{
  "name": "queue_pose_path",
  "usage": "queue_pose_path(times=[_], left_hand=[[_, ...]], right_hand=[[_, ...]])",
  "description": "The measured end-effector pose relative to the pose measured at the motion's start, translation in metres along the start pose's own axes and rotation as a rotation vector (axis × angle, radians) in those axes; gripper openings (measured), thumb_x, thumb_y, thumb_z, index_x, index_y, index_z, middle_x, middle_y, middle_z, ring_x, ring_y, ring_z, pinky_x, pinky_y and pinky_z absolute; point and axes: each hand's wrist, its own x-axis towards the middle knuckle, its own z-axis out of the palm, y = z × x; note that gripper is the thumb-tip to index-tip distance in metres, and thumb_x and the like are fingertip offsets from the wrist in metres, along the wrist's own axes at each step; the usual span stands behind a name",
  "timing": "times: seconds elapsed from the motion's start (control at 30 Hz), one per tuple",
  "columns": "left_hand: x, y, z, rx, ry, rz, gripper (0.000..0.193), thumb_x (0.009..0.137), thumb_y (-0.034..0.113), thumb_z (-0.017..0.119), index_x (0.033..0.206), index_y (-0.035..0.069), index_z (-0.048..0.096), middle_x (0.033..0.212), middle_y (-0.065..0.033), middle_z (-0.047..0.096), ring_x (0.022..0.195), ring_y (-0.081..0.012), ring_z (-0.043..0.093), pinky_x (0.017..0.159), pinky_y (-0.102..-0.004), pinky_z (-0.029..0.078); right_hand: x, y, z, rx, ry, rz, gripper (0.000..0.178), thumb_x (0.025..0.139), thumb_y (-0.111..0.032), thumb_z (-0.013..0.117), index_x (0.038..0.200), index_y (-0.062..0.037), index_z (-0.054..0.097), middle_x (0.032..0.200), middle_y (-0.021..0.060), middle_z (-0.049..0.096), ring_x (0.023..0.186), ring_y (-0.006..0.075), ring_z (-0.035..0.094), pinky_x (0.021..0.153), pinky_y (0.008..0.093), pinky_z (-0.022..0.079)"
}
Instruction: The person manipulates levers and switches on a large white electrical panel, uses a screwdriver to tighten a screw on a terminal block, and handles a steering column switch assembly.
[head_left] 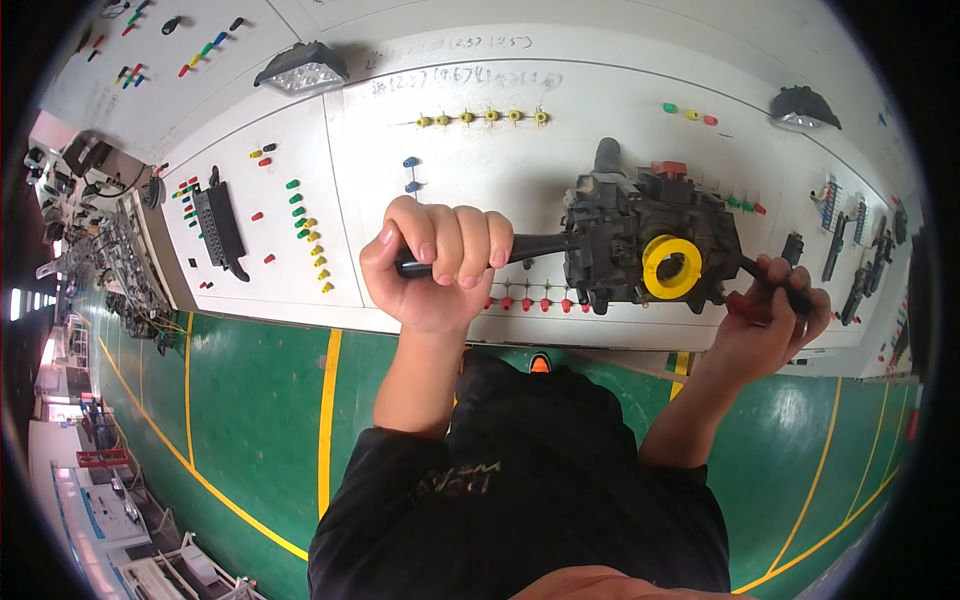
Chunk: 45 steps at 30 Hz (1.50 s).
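I see my left hand [437, 262] clenched in a fist around the black left stalk [530, 246] of a black switch assembly [640, 240], holding it out level above the white table [400, 180]. My right hand [768, 318] wraps the opposite lever [775, 282] on the far side, its grip closed on that lever, with a red piece showing just beside my fingers. The assembly hangs between both hands, a yellow ring [671, 266] set in its front face and a red cap [668, 168] on top. Behind it, rows of small yellow, green and red pegs stand on the table. The green floor [250, 400] with yellow lines lies below my forearms.
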Motion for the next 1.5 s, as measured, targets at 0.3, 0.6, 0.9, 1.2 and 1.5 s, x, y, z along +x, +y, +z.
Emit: queue_pose_path(times=[0.3,0.6,0.9,1.2,1.5], left_hand=[[0.001,-0.002,-0.005,0.003,-0.035,0.002,0.028,0.093,0.028,0.032,0.071,0.013,0.038,0.048,0.0014,0.037,0.046,-0.013,0.036,0.057,-0.0333,0.038],[0.005,-0.002,-0.005,0.0,-0.08,0.011,0.028,0.094,0.028,0.031,0.072,0.013,0.04,0.049,0.0019,0.038,0.046,-0.0122,0.037,0.056,-0.0326,0.039],[0.004,-0.01,-0.002,-0.047,-0.013,0.083,0.026,0.095,0.026,0.044,0.072,0.013,0.041,0.048,0.0037,0.039,0.043,-0.0096,0.037,0.047,-0.0293,0.036],[0.005,-0.016,-0.003,-0.102,0.077,0.114,0.024,0.09,0.022,0.05,0.07,0.014,0.04,0.048,0.0032,0.043,0.042,-0.0082,0.04,0.051,-0.0237,0.034],[0.034,-0.012,0.005,-0.07,-0.039,-0.018,0.024,0.091,0.019,0.043,0.067,0.013,0.041,0.042,0.0039,0.04,0.036,-0.0069,0.036,0.043,-0.0237,0.034]], right_hand=[[0.002,0.005,-0.002,-0.008,0.021,-0.041,0.04,0.076,0.01,0.043,0.11,-0.0105,0.048,0.097,0.0117,0.055,0.081,0.0248,0.056,0.081,0.0443,0.053],[0.003,0.007,-0.001,-0.051,0.028,-0.054,0.036,0.078,0.008,0.044,0.109,-0.0098,0.047,0.097,0.0128,0.053,0.08,0.0252,0.056,0.08,0.045,0.054],[0.006,0.007,-0.004,0.051,-0.051,-0.054,0.037,0.079,0.01,0.045,0.111,-0.0092,0.042,0.101,0.0133,0.046,0.08,0.0242,0.054,0.077,0.0482,0.053],[0.009,-0.003,-0.004,0.06,-0.049,0.004,0.037,0.077,0.016,0.041,0.107,-0.0062,0.037,0.1,0.0113,0.042,0.084,0.0227,0.056,0.081,0.046,0.053],[0.039,-0.006,0.002,0.061,-0.102,0.172,0.034,0.08,0.013,0.045,0.107,-0.0062,0.041,0.096,0.007,0.045,0.082,0.017,0.059,0.07,0.0311,0.053]])
